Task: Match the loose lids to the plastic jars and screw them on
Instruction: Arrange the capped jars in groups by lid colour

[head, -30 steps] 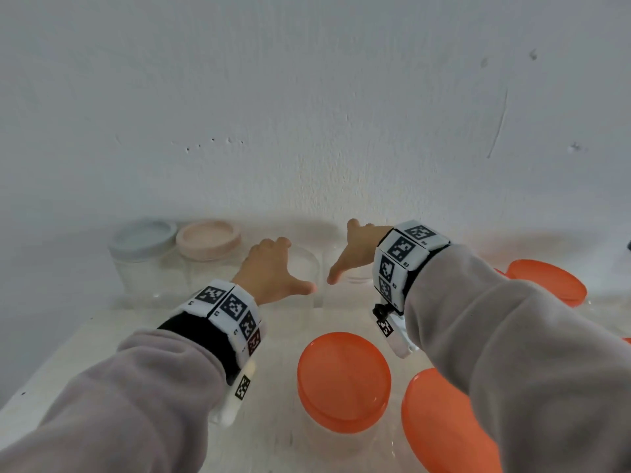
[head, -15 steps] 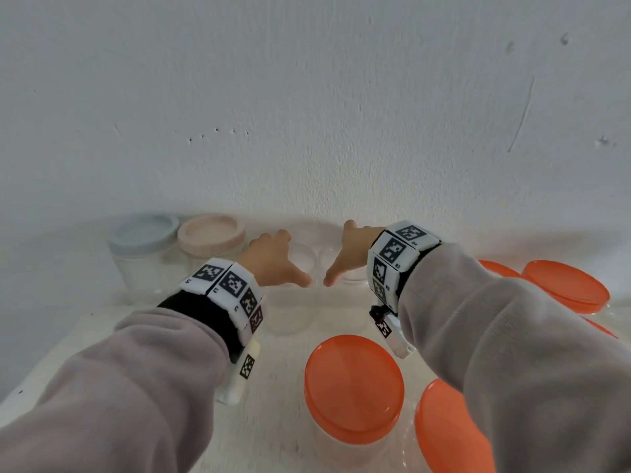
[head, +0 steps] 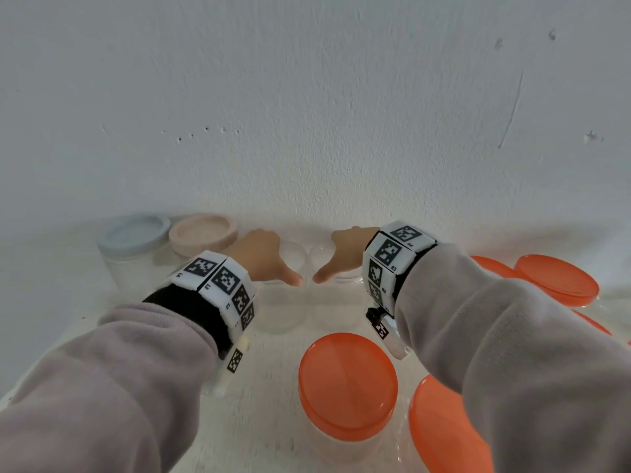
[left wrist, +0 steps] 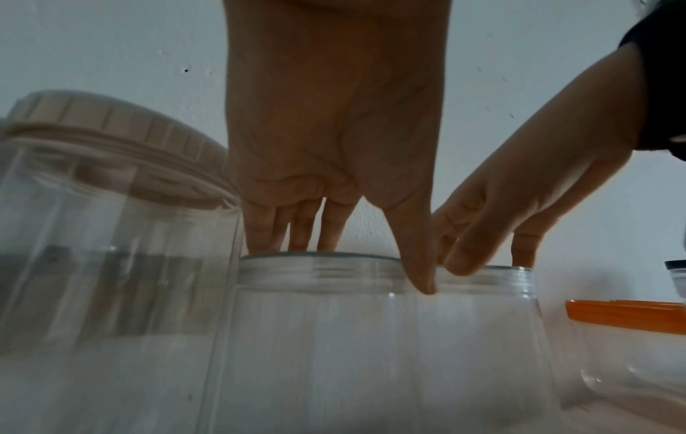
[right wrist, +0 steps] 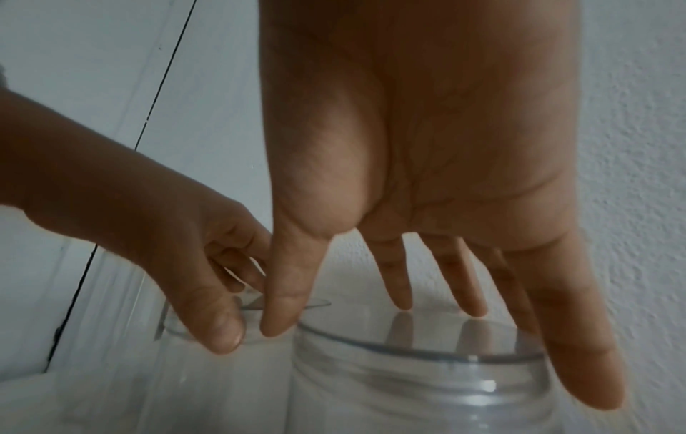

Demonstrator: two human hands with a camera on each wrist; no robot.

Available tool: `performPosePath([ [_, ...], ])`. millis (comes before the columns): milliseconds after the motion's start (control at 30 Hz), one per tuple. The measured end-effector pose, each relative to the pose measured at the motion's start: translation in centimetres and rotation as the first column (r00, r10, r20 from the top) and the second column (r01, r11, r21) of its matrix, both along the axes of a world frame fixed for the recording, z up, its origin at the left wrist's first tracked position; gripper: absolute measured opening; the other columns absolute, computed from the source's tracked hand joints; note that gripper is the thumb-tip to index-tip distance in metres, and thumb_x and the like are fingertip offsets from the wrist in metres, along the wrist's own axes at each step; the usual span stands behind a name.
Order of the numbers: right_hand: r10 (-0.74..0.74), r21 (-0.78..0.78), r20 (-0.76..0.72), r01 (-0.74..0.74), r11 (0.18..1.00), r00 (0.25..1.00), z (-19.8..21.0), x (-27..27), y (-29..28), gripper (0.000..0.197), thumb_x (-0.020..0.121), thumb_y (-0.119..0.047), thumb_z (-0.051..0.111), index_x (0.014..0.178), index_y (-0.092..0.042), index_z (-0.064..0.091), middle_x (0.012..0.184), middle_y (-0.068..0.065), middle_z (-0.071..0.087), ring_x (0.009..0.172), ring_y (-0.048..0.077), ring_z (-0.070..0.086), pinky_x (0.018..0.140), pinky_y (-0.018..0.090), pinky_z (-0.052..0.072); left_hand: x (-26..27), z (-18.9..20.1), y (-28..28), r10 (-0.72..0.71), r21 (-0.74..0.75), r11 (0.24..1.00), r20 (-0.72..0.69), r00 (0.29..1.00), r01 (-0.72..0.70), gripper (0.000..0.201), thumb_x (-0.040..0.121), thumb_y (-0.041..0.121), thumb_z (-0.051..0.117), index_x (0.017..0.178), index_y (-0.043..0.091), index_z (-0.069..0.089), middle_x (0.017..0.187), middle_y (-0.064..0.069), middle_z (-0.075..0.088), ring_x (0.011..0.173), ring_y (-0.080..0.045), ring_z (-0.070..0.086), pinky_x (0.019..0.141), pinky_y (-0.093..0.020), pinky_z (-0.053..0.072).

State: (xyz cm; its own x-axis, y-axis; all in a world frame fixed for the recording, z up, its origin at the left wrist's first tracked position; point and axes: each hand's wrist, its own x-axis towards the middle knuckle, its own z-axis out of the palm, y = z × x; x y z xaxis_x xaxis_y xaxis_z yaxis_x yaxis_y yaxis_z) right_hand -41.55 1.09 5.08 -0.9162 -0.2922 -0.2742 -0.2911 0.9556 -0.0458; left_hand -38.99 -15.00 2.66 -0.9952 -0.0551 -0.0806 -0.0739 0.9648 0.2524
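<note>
- Standing upright at the back by the wall [head: 307, 114], two lidless clear jars side by side, nearly touching: left jar [head: 290, 302] and right jar [head: 336, 302], long axes vertical, mouths up.
- Left hand [head: 259, 257] directly above left jar; fingers [left wrist: 297, 223] spread wide over the rim, tips at the far edge, thumb down the near side. Firm grasp or not: cannot tell.
- Right hand [head: 345, 256] same over right jar; fingers [right wrist: 399, 282] splayed, tips at the rim, thumb at the edge beside the other jar.
- Each hand nearest its own jar; likely next move is lifting straight up or pulling toward the person.
- Around: blue-lidded jar [head: 133, 233], pink-lidded jar [head: 205, 232] on the left, orange-lidded jar [head: 346, 380] in front, more orange lids [head: 556, 278] at right.
</note>
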Motion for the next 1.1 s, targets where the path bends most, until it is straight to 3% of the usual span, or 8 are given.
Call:
performPosePath([
  [267, 0.041, -0.061, -0.113, -0.048, 0.997, 0.993, 3.5, 1.8, 1.2, 0.073, 0.087, -0.056, 0.062, 0.143, -0.015, 0.040, 0.141, 0.004, 0.049, 0.124, 0.022, 0.049, 0.087, 0.030, 0.036, 2.3, 0.4, 0.2, -0.183, 0.066, 0.979, -0.143, 0.973, 0.194, 0.076, 0.082, 0.048, 0.069, 0.144, 0.017, 0.038, 0.145, 0.000, 0.039, 0.132, -0.016, 0.038, 0.097, -0.022, 0.028],
  [367, 0.019, -0.165, -0.154, -0.045, 0.985, 0.988, 6.1, 3.6, 3.4, 0.076, 0.086, -0.057, 0.063, 0.146, -0.018, 0.036, 0.149, 0.000, 0.039, 0.131, 0.020, 0.042, 0.097, 0.032, 0.034, 4.4, 1.2, 0.8, -0.281, 0.106, 0.944, -0.238, 0.930, 0.312, 0.068, 0.085, 0.047, 0.066, 0.142, 0.021, 0.041, 0.143, 0.005, 0.043, 0.131, -0.012, 0.039, 0.096, -0.019, 0.026],
  [467, -0.039, -0.283, -0.190, -0.017, 0.959, 0.981, 7.6, 6.1, 6.8, 0.074, 0.083, -0.057, 0.065, 0.143, -0.023, 0.039, 0.147, -0.004, 0.040, 0.127, 0.016, 0.043, 0.095, 0.028, 0.034, 6.9, 2.0, 1.8, -0.388, 0.194, 0.875, -0.262, 0.883, 0.443, 0.063, 0.084, 0.046, 0.067, 0.140, 0.028, 0.044, 0.136, 0.011, 0.050, 0.125, -0.003, 0.046, 0.094, -0.013, 0.032],
  [567, -0.095, -0.313, -0.203, 0.028, 0.949, 0.974, 7.6, 8.9, 10.8, 0.072, 0.080, -0.058, 0.067, 0.141, -0.027, 0.043, 0.143, -0.009, 0.042, 0.127, 0.012, 0.042, 0.100, 0.030, 0.036, 9.4, 2.0, 2.9, -0.501, 0.221, 0.815, -0.197, 0.843, 0.536, 0.066, 0.082, 0.050, 0.067, 0.140, 0.034, 0.042, 0.135, 0.018, 0.049, 0.124, 0.004, 0.044, 0.101, -0.015, 0.033],
  [700, -0.183, -0.286, -0.121, 0.142, 0.948, 0.976, 5.8, 11.9, 16.0, 0.072, 0.077, -0.058, 0.069, 0.139, -0.032, 0.044, 0.140, -0.012, 0.045, 0.125, 0.011, 0.044, 0.101, 0.032, 0.037, 11.8, 1.0, 4.8, -0.604, 0.125, 0.789, -0.016, 0.796, 0.601, 0.076, 0.081, 0.059, 0.063, 0.145, 0.041, 0.028, 0.139, 0.029, 0.030, 0.123, 0.013, 0.025, 0.099, -0.013, 0.022],
  [800, -0.227, -0.256, -0.050, 0.207, 0.944, 0.973, 3.5, 13.2, 18.6, 0.073, 0.079, -0.055, 0.070, 0.141, -0.030, 0.041, 0.142, -0.008, 0.045, 0.115, 0.010, 0.044, 0.096, 0.029, 0.037, 12.7, 0.1, 6.1, -0.601, 0.072, 0.799, 0.135, 0.788, 0.597, 0.091, 0.077, 0.064, 0.065, 0.150, 0.039, 0.016, 0.148, 0.025, 0.018, 0.135, 0.002, 0.021, 0.107, -0.021, 0.025],
  [867, -0.243, -0.231, -0.003, 0.236, 0.944, 0.970, 1.8, 13.6, 19.5, 0.080, 0.079, -0.057, 0.069, 0.146, -0.028, 0.035, 0.147, -0.007, 0.042, 0.122, 0.013, 0.045, 0.100, 0.030, 0.036, 13.1, -0.5, 6.6, -0.562, 0.032, 0.823, 0.192, 0.805, 0.567, 0.100, 0.074, 0.066, 0.066, 0.151, 0.036, 0.010, 0.152, 0.021, 0.012, 0.139, -0.005, 0.019, 0.112, -0.028, 0.027],
  [1100, -0.215, -0.188, 0.077, 0.226, 0.956, 0.973, -1.1, 12.3, 19.1, 0.105, 0.075, -0.066, 0.068, 0.154, -0.022, 0.014, 0.155, 0.006, 0.028, 0.136, 0.026, 0.038, 0.108, 0.043, 0.036, 13.7, -2.3, 7.0, -0.431, -0.002, 0.898, 0.213, 0.877, 0.441, 0.107, 0.071, 0.068, 0.066, 0.152, 0.033, 0.006, 0.157, 0.014, 0.007, 0.144, -0.012, 0.014, 0.114, -0.034, 0.027],
])
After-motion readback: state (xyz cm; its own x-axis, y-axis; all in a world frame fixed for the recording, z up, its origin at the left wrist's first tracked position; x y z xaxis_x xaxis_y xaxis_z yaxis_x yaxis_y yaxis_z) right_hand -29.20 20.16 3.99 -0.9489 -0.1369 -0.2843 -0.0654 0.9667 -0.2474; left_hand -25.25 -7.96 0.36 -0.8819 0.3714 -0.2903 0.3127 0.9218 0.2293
